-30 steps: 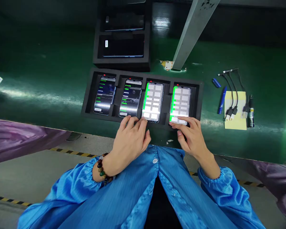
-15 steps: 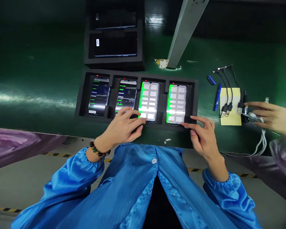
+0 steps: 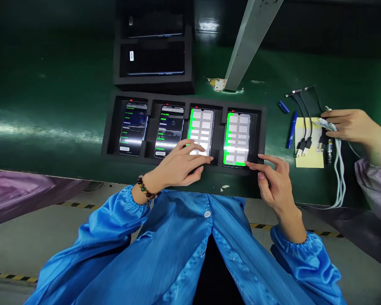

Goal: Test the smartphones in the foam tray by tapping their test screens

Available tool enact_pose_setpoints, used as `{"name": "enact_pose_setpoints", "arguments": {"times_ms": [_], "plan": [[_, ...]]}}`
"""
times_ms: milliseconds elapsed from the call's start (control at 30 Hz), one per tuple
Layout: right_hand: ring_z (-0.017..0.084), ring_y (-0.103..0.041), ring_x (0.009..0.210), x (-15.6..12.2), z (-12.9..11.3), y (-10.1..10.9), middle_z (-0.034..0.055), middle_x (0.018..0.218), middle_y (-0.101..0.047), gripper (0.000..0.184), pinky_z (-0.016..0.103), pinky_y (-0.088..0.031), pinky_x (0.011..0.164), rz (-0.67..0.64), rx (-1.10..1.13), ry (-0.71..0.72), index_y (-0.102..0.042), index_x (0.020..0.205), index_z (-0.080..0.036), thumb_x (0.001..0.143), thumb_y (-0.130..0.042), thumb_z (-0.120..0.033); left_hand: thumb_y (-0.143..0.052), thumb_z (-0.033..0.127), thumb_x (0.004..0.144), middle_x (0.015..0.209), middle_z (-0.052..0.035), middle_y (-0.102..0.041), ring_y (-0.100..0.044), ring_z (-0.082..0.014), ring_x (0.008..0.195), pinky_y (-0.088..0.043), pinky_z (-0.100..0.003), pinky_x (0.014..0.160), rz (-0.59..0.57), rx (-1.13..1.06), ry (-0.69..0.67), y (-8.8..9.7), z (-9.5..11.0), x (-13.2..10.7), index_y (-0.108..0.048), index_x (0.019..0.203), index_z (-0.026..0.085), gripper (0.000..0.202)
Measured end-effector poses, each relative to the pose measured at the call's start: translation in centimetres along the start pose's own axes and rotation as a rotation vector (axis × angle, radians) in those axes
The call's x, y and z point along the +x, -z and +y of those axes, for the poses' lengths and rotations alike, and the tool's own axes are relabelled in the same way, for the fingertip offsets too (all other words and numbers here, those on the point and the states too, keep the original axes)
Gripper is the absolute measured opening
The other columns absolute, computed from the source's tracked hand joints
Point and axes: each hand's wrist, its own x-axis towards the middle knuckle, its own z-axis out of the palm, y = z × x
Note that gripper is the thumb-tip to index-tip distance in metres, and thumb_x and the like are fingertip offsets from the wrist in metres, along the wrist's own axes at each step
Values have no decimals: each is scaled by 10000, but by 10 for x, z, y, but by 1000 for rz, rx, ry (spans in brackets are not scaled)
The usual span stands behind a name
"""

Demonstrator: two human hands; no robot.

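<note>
Here the left hand lies low and loosely spread, holding nothing, its fingertips resting on the near end of the third phone, whose bright grid screen with a green edge stretches away from them. The right hand is also empty: the index finger is stretched out, the other fingers half curled, and its tip sits at the near right corner of the fourth phone, touching either the phone or the rim of the foam tray; I cannot tell which. Beyond the left fingers and to their left, two darker-screened phones fill the remaining pockets. Well to the right of the right fingers, a co-worker's hand grips white cables above a yellow pad. The main risk, as I judge it, is a stray touch: several left fingers lie on one screen at once, so the wrong cell could register. A heavy press at the tray's near edge could also tip it.
</note>
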Motion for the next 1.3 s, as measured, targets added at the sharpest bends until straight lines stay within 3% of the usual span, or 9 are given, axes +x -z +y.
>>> {"name": "enact_pose_setpoints", "arguments": {"times_ms": [400, 500, 733, 1100, 1300], "plan": [[353, -628, 1456, 10, 3, -3, 59, 1328, -826, 346, 615, -484, 1155, -12, 24, -23, -689, 1364, -285, 1082, -505, -210, -466, 293, 1028, 1151, -59, -853, -639, -326, 1407, -319, -600, 1323, -60, -11, 73, 11, -6, -1, -719, 1430, 248, 477], [356, -603, 1484, 19, 3, -3, 59, 1351, -821, 330, 626, -471, 1181, -12, 10, -33, -675, 1367, -274, 1103, -483, -228, -470, 283, 1026, 1132, -60, -849, -624, -326, 1426, -287, -612, 1343, -41, 2, 75, 12, -10, 4, -696, 1453, 243, 485], [368, -560, 1527, 42, 7, -5, 75, 1485, -762, 348, 646, -462, 1206, -25, -14, -86, -603, 1436, -271, 1128, -443, -303, -457, 248, 1007, 1303, -90, -799, -576, -336, 1465, -252, -626, 1368, -15, 23, 67, 16, -19, 17, -618, 1525, 233, 542], [382, -519, 1553, 79, 12, -10, 81, 1524, -728, 394, 639, -433, 1234, -12, -48, -115, -562, 1475, -275, 1103, -433, -280, -458, 225, 984, 1489, -74, -710, -503, -329, 1522, -177, -633, 1404, -19, 32, 180, 22, -29, 42, -532, 1598, 268, 620], [393, -495, 1566, 97, 14, -14, 107, 1539, -708, 412, 640, -451, 1219, -4, -84, -145, -550, 1468, -256, 1073, -435, -264, -452, 222, 979, 1378, -92, -739, -511, -321, 1516, -183, -626, 1413, 14, 64, 236, 24, -31, 58, -540, 1590, 234, 618]]}}
